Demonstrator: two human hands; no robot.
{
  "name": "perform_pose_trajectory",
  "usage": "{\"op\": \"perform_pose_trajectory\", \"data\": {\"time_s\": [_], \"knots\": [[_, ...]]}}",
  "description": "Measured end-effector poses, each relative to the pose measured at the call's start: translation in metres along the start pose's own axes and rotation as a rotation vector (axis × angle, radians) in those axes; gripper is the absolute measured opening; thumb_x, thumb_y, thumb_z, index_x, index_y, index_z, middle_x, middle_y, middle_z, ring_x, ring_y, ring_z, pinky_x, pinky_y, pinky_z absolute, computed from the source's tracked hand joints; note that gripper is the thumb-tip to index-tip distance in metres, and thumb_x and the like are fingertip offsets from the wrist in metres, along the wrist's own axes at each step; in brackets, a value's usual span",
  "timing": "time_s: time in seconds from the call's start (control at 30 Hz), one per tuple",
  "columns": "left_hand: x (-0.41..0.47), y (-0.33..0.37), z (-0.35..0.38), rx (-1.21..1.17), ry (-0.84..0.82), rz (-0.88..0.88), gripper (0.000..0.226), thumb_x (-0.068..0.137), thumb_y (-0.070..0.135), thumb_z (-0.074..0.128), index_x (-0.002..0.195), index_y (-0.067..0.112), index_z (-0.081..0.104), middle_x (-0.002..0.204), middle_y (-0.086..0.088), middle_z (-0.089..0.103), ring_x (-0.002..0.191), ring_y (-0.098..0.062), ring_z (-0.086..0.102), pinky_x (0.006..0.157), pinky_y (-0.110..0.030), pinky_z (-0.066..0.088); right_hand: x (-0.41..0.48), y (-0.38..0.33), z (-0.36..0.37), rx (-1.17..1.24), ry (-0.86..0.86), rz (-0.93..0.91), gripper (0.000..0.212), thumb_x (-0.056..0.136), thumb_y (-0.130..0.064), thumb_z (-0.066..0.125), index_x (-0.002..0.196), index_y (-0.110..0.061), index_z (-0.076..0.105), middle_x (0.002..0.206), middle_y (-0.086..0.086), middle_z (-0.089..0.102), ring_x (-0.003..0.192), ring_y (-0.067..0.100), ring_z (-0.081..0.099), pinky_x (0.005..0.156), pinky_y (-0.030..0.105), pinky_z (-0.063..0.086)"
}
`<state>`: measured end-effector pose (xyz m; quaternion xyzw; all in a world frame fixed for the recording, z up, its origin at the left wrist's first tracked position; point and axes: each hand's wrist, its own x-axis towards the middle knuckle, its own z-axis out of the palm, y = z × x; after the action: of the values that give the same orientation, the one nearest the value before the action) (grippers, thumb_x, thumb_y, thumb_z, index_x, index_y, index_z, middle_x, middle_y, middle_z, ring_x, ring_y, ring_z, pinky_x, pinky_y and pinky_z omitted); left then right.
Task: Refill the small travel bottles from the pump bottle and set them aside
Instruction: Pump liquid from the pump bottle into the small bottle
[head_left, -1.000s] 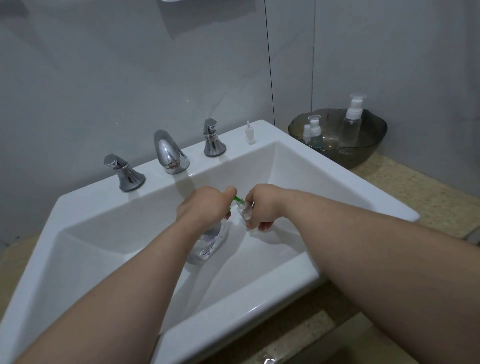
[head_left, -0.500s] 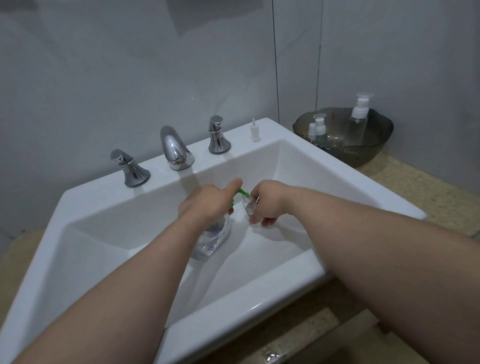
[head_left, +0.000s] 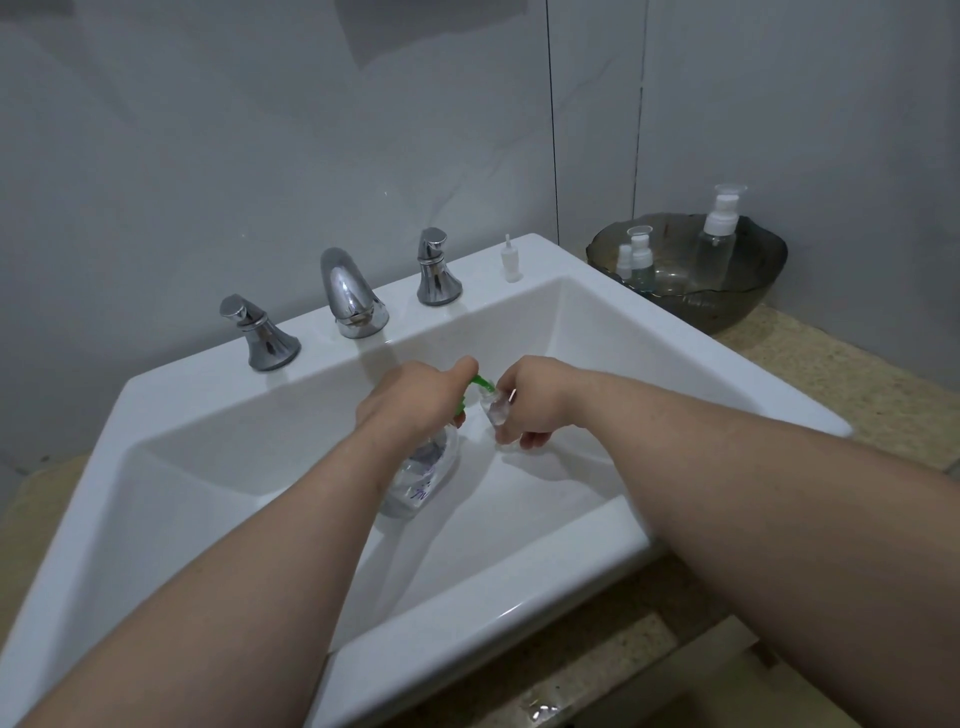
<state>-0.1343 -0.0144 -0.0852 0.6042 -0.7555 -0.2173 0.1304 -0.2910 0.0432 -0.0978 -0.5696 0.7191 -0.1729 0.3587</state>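
Note:
Over the white sink, my left hand grips the neck of a clear pump bottle with a green pump head; one finger lies on top of the pump. The green spout points at the mouth of a small clear travel bottle, which my right hand pinches just to the right. A small white cap with a nozzle stands on the sink's back rim. Three more clear bottles with white pump tops stand in a dark glass bowl at the back right.
A chrome spout with two chrome handles lines the back of the sink. Grey tiled walls stand close behind. A speckled beige counter surrounds the sink.
Both hands and the two bottles have stayed together over the basin with hardly any shift. The camera has tilted up slightly, so the sink sits lower in view.

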Motion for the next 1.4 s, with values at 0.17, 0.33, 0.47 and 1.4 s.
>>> {"op": "perform_pose_trajectory", "data": {"time_s": [0.17,0.33,0.47,1.4], "knots": [[0.000,0.001,0.000,0.027,-0.018,0.029,0.058,0.086,0.057,0.045,0.060,0.015,0.076,0.059,0.004,0.062,0.065,-0.024,0.060,0.066,-0.032,0.041,0.000,0.000,0.001,-0.019,-0.014,0.003,0.022,0.085,-0.007,0.082,0.101,-0.010,0.068,0.082,0.006,0.070,0.068,0.021,0.073,0.069,0.029,0.063],[0.002,0.000,0.000,0.033,-0.022,0.043,0.057,0.087,0.056,0.045,0.062,0.015,0.076,0.063,0.004,0.064,0.069,-0.024,0.061,0.068,-0.032,0.042,0.001,0.001,0.001,-0.023,-0.018,0.001,0.019,0.084,-0.008,0.083,0.097,-0.010,0.069,0.084,0.007,0.072,0.070,0.021,0.075,0.069,0.029,0.063],[0.002,-0.001,0.000,0.041,-0.017,0.057,0.057,0.087,0.055,0.044,0.063,0.016,0.077,0.070,0.002,0.069,0.071,-0.025,0.062,0.070,-0.033,0.043,0.000,0.001,0.001,-0.019,-0.027,0.002,0.021,0.084,-0.009,0.083,0.100,-0.009,0.069,0.084,0.007,0.073,0.072,0.021,0.076,0.073,0.030,0.064],[-0.004,-0.018,-0.006,-0.130,-0.006,0.050,0.078,0.075,0.084,0.035,0.066,0.019,0.076,0.078,0.006,0.075,0.082,-0.020,0.067,0.089,-0.038,0.051,-0.004,-0.004,0.004,0.097,-0.014,-0.066,0.025,0.094,-0.011,0.072,0.113,-0.020,0.058,0.110,0.013,0.064,0.076,0.029,0.073,0.073,0.036,0.064]]}}
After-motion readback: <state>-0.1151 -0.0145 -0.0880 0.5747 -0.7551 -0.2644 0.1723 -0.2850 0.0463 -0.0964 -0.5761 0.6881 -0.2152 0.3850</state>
